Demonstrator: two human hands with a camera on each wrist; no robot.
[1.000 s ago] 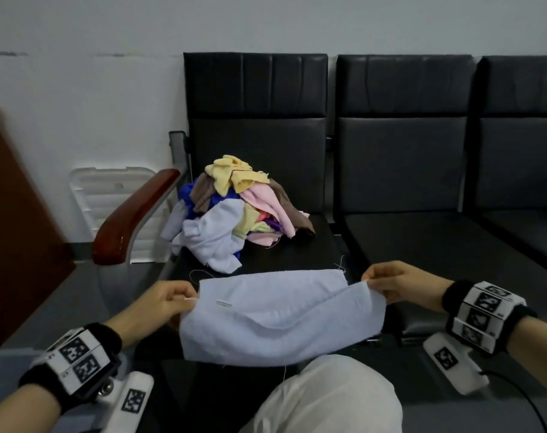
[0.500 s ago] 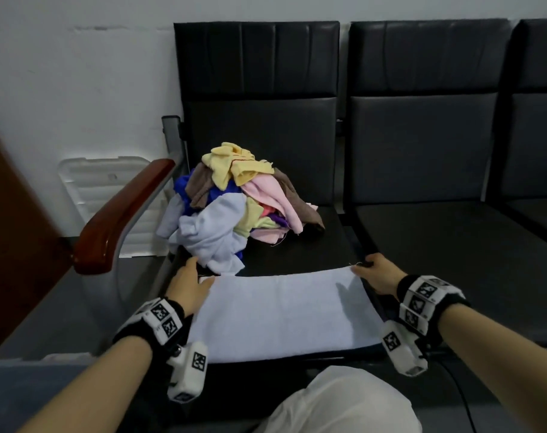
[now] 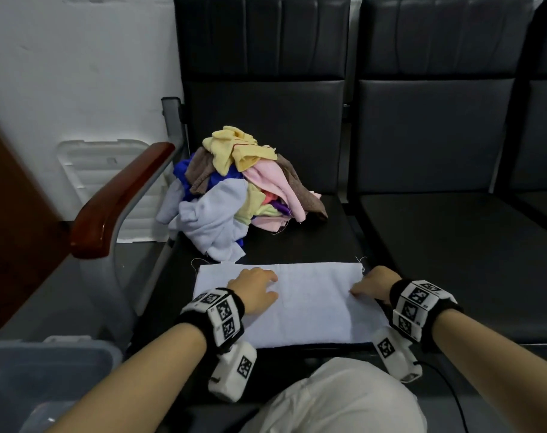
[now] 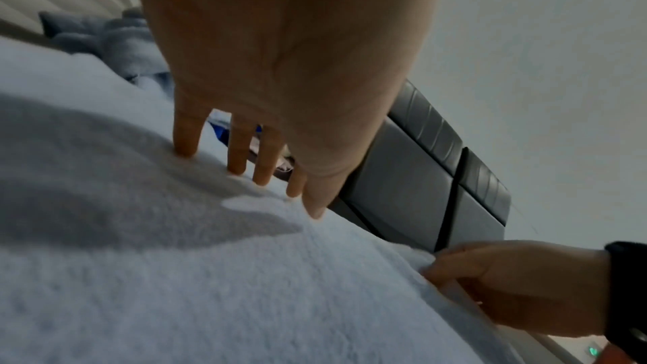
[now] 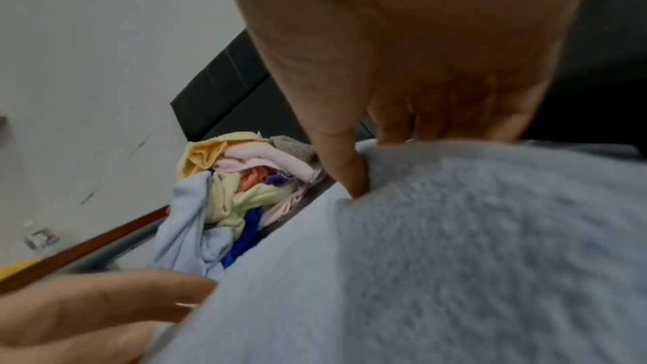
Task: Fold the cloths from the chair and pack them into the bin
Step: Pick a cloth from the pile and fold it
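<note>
Cloth [image 3: 313, 303], pale blue, lay flat and spread out on the front part of the black chair seat [image 3: 322, 245], its near edge at the seat's front edge. Left hand [image 3: 256, 289] rested on the cloth's left half with fingers straight and spread; in the left wrist view the fingertips [image 4: 187, 145] pressed down into the nap, holding nothing. Right hand [image 3: 373, 284] sat at the cloth's right edge with fingers curled; in the right wrist view the thumb [image 5: 344, 168] pressed against a raised bit of the edge and the other fingers bent over it, so the hand pinched the cloth there.

Pile of unfolded cloths [image 3: 234, 189] sat behind the flat one, toward the left and back of the same seat: yellow on top, pink, brown, dark blue, pale blue at the front. Its nearest pale blue piece came just up to the far edge of the flat cloth; contact could not be told.

Bin [image 3: 47, 370], translucent grey, stood at lower left beside the chair, below the wooden armrest [image 3: 119, 198]. Its contents were not visible. A white lid [image 3: 103, 164] leaned against the wall behind the armrest.
</note>
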